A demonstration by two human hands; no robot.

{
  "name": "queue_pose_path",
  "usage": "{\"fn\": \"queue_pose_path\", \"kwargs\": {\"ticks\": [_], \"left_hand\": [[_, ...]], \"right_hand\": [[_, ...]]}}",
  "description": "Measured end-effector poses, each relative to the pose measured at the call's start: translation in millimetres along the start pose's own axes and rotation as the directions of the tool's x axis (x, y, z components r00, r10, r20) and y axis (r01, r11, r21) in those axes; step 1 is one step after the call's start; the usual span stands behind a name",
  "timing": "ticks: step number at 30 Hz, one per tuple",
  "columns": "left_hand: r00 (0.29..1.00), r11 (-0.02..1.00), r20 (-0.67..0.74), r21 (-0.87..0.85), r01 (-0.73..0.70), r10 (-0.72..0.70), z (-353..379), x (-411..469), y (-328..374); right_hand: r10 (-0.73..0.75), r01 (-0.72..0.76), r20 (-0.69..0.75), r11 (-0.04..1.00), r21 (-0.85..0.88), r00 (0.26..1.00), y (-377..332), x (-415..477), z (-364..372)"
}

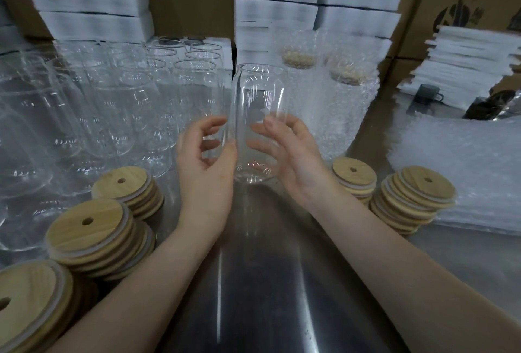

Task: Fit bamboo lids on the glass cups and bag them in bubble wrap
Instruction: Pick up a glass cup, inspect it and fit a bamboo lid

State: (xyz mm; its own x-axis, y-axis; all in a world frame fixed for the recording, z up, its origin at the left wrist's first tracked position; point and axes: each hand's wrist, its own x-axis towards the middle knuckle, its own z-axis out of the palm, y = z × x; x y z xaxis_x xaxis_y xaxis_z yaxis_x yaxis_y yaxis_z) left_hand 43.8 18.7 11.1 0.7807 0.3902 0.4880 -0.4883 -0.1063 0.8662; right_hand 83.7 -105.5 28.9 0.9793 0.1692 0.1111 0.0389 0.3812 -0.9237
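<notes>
A clear glass cup [258, 104] stands upright at the middle of the steel table, without a lid. My right hand [293, 155] grips its lower right side, with the thumb in front and the fingers seen through the glass. My left hand [207, 160] is at the cup's lower left, thumb against the glass and fingers loosely curled beside it. Stacks of round bamboo lids with a straw hole lie at the left [93, 228] and at the right [417, 197]. A pile of bubble wrap bags [462, 166] lies at the right.
Many bare glass cups [112, 104] crowd the left half of the table. Two lidded cups wrapped in bubble wrap [346, 104] stand behind the held cup. White foam boxes [276, 11] and cardboard cartons wall the back. A dark mug [428, 94] sits far right.
</notes>
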Motion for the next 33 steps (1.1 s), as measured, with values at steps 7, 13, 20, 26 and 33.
{"fn": "queue_pose_path", "kwargs": {"ticks": [7,13,20,26,33], "left_hand": [[0.995,0.996,0.101,0.086,-0.026,0.018,2,-5,1],[0.981,0.99,0.128,0.013,0.143,-0.144,4,-3,-4],[0.963,0.973,0.163,-0.051,0.226,-0.215,6,-2,-5],[0.956,0.956,0.177,-0.134,0.261,-0.236,4,-1,-5],[0.947,0.933,0.266,-0.262,0.248,-0.177,4,-2,0]], "right_hand": [[-0.047,0.03,-0.097,0.985,-0.168,0.994,5,4,2],[-0.127,0.097,-0.125,0.969,-0.227,0.984,2,4,-3],[-0.14,0.135,-0.079,0.989,-0.063,0.987,-3,2,-2],[-0.019,0.023,-0.049,0.996,0.081,0.999,-5,4,-3],[0.211,-0.217,0.21,0.976,0.005,0.955,-5,3,-1]]}}
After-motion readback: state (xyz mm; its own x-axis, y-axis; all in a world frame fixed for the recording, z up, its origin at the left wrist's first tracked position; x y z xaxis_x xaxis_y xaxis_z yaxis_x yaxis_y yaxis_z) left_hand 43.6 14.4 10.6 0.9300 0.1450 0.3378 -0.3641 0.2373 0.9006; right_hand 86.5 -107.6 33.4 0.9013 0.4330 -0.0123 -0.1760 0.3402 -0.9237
